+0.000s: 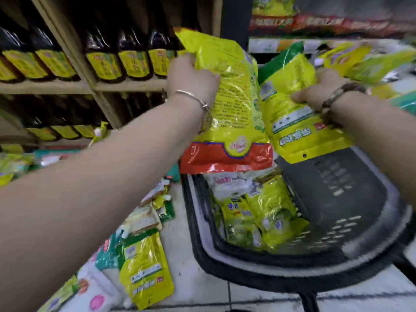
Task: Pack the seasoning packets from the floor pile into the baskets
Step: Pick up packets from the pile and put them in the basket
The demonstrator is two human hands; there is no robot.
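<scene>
1. Above the basket (225, 266), I see both arms stretched forward, the hands raised to about the same height, each holding a packet over the open top.
2. The left hand (191, 79) has its fingers curled round the upper edge of a large yellow packet with a red band (231, 104). The packet hangs down, red end lowest, over the basket's far rim. A silver bangle (202, 104) sits on that wrist.
3. The right hand (319, 91) grips a yellow packet with a green label (290, 113) from its right side, thumb on the near face. It hangs just beside the large one; I cannot tell whether they touch. A bead bracelet (335, 97) circles this wrist.
4. The basket is dark grey plastic with a perforated bottom. Several yellow and white seasoning packets (258, 217) lie in its left part.
5. The floor (193, 278) is pale tile. The pile of packets (144, 266) lies left of the basket, under my view of the left forearm.
6. On the left, a wooden shelf (45, 87) carries rows of dark bottles with yellow labels (132, 55). The upper right is blurred.
</scene>
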